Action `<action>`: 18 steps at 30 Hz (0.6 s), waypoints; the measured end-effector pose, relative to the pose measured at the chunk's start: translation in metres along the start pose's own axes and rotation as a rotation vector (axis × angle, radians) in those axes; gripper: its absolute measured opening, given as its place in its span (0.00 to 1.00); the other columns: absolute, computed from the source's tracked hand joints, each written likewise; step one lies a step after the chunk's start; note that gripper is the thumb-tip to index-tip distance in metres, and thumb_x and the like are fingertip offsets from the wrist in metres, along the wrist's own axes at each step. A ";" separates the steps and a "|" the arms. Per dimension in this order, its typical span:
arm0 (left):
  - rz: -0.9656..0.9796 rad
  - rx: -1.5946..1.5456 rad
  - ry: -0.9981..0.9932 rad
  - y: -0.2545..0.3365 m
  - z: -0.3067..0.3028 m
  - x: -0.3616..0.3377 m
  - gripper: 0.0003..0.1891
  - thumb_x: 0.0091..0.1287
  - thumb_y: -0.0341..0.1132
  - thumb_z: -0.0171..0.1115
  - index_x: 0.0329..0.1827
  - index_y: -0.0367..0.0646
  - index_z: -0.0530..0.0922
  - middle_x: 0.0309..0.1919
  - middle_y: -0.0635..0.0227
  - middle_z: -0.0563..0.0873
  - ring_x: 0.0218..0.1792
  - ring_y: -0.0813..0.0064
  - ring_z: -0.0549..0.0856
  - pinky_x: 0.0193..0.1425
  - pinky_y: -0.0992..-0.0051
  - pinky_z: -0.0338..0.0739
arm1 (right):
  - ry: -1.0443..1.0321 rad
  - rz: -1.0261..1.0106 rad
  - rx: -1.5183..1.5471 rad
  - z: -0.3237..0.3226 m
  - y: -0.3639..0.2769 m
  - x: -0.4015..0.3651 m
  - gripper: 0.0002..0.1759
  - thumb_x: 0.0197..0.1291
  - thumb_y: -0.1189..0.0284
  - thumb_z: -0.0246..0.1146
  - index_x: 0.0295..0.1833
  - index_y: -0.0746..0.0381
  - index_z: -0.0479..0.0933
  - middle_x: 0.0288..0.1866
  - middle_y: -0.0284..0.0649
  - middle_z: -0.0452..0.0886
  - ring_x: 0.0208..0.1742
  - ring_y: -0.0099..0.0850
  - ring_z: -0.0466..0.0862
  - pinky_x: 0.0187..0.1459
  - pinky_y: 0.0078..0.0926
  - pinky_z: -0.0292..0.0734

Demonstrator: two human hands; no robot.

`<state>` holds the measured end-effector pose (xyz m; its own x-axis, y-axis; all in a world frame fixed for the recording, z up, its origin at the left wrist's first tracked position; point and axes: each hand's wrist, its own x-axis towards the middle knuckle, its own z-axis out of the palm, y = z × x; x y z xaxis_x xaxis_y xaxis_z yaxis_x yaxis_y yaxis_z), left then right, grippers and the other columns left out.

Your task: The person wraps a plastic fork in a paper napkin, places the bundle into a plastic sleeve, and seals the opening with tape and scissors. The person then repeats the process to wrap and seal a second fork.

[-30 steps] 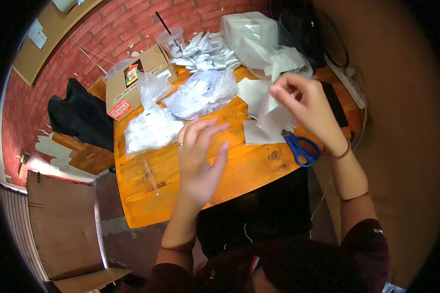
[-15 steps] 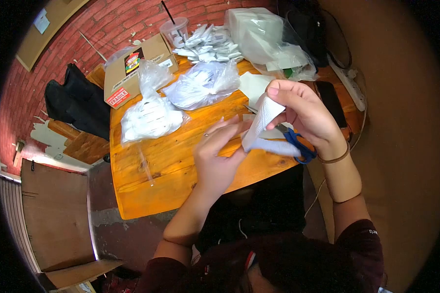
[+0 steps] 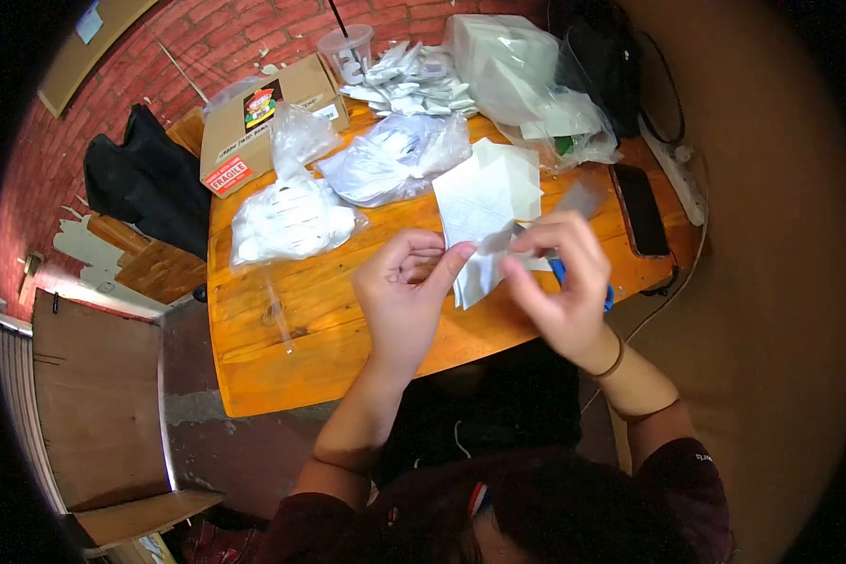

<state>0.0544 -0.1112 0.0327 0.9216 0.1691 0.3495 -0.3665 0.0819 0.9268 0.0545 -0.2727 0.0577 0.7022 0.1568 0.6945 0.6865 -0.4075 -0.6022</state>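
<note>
My left hand pinches a folded white sheet of paper between thumb and fingers, over the front part of the table. Several layers show at its lower end. My right hand is at the right side of the sheet, thumb and index finger near its edge and smeared by motion; I cannot tell whether they grip it. Just above that hand is a blurred greyish flat piece. Blue-handled scissors lie partly hidden behind the right hand. Pale paper pieces lie behind the folded sheet.
On the wooden table are a knotted bag of white items, another plastic bag, a pile of white packets, a cardboard box and a plastic cup. A wrapped stack and a phone lie rightward.
Both hands have come lower, and the left hand now holds the paper. The right hand, which gripped its top before, has moved down beside it. The sheet now faces up, spread wider.
</note>
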 end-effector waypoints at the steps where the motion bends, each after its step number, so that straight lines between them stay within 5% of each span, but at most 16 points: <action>1: -0.008 -0.032 -0.029 0.000 0.001 -0.002 0.06 0.57 0.25 0.67 0.32 0.31 0.79 0.27 0.68 0.84 0.28 0.84 0.82 0.31 0.85 0.75 | -0.019 0.040 0.050 0.005 -0.004 -0.002 0.14 0.44 0.76 0.70 0.38 0.66 0.77 0.37 0.44 0.79 0.37 0.33 0.78 0.35 0.25 0.73; 3: -0.026 -0.094 -0.089 0.003 0.004 -0.005 0.05 0.59 0.25 0.66 0.33 0.31 0.80 0.28 0.66 0.84 0.30 0.84 0.82 0.33 0.84 0.76 | -0.077 0.101 0.138 0.007 -0.004 -0.005 0.20 0.44 0.76 0.71 0.46 0.68 0.78 0.41 0.45 0.80 0.39 0.31 0.81 0.38 0.24 0.77; 15: -0.140 -0.127 -0.070 -0.007 0.003 -0.008 0.09 0.65 0.33 0.61 0.37 0.33 0.79 0.29 0.68 0.84 0.28 0.84 0.81 0.33 0.85 0.76 | -0.064 0.376 0.414 0.007 0.011 -0.013 0.14 0.52 0.81 0.62 0.46 0.73 0.78 0.39 0.49 0.83 0.35 0.28 0.84 0.38 0.21 0.79; 18: -0.209 -0.321 0.070 -0.017 -0.010 -0.002 0.07 0.68 0.31 0.56 0.33 0.37 0.75 0.28 0.72 0.82 0.29 0.85 0.79 0.34 0.86 0.73 | -0.104 0.319 -0.001 -0.008 0.032 0.014 0.12 0.54 0.79 0.58 0.45 0.67 0.78 0.31 0.51 0.82 0.33 0.33 0.84 0.36 0.25 0.78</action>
<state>0.0573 -0.1030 0.0151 0.9738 0.1814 0.1369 -0.2029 0.4229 0.8832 0.0846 -0.2909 0.0510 0.8971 0.1119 0.4275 0.4291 -0.4520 -0.7820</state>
